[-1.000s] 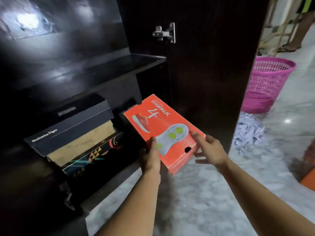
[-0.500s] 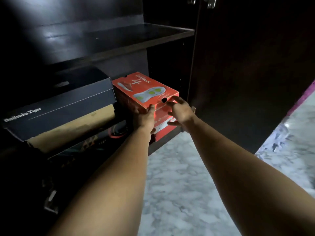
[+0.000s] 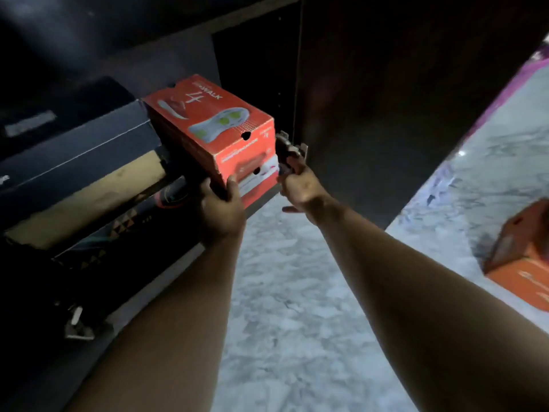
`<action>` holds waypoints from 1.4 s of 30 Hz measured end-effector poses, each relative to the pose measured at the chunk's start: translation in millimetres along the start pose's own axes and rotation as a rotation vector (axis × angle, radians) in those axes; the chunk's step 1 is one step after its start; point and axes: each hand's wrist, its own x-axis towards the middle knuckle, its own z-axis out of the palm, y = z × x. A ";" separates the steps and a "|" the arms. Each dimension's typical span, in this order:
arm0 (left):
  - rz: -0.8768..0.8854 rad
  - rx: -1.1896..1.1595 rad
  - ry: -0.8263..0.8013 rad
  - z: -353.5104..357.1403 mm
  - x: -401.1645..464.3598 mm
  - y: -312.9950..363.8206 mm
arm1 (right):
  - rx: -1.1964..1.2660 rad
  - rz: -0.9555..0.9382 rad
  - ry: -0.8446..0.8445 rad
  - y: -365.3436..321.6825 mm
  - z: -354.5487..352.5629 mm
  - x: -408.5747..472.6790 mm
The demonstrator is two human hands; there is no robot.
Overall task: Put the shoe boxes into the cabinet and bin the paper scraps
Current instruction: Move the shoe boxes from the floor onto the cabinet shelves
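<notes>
Compared with half a second ago, both hands have slid from the top edge of the red shoe box (image 3: 214,126) down to its near end, and the box looks to sit deeper on the cabinet shelf (image 3: 261,200).

For the grip: the left hand (image 3: 221,206) holds the near lower corner, thumb up on the end face and fingers curled around the left side. The right hand (image 3: 300,185) is at the right lower edge; its fingers are hidden behind the box, so I cannot tell whether it pinches or only pushes.

I judge the box stiff cardboard, light if empty, moderate with shoes inside, and the printed skin a little smooth. Its walls would dent under hard squeezing, so the corners and the flat end are the better places to hold or push.

Just left of it is a stack with a dark box (image 3: 77,153) on top. An orange box (image 3: 523,254) waits on the marble floor (image 3: 285,292).
</notes>
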 end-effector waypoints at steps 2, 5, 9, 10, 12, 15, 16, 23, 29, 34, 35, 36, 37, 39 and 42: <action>-0.004 0.071 -0.143 -9.8 -32.0 3.3 | -0.080 0.115 0.079 -0.1 -30.3 -30.8; 0.034 0.224 -0.473 -24.2 -86.0 56.1 | -0.166 0.222 0.163 -5.0 -98.7 -89.9; 0.252 0.327 -0.952 -43.4 -165.3 173.0 | -0.175 0.380 0.264 -8.9 -206.8 -190.9; 0.301 0.351 -1.037 -41.4 -181.6 197.2 | -0.139 0.407 0.336 -11.4 -234.4 -214.9; 0.330 0.388 -1.155 -22.7 -214.0 241.6 | -0.115 0.436 0.523 -13.5 -292.7 -252.0; 0.231 0.352 -1.238 34.6 -265.3 296.9 | -0.158 0.441 0.828 -8.8 -384.8 -287.2; 0.178 0.332 -1.258 57.5 -282.4 311.0 | -0.172 0.440 0.916 -5.7 -414.1 -295.4; 0.137 0.395 -1.227 237.5 -344.4 341.8 | -0.067 0.656 1.253 56.9 -590.5 -296.9; -0.091 0.320 -1.160 342.6 -353.3 343.8 | 0.168 0.701 1.039 118.2 -646.7 -264.4; -0.104 0.195 -1.141 351.5 -387.1 331.6 | 0.273 0.667 0.944 149.0 -642.3 -258.5; -0.121 0.174 -1.124 349.6 -390.5 330.1 | 0.293 0.676 0.945 152.0 -642.2 -260.0; -0.155 0.158 -1.113 345.9 -393.4 330.8 | 0.312 0.683 0.952 153.6 -641.3 -262.1; -0.192 0.151 -1.104 340.9 -395.4 331.0 | 0.330 0.689 0.965 154.0 -639.6 -265.3; -0.238 0.149 -1.090 323.8 -400.9 329.3 | 0.353 0.696 1.005 152.7 -633.1 -275.6; -0.255 0.163 -1.081 281.5 -411.0 323.2 | 0.343 0.703 1.049 145.9 -612.6 -298.9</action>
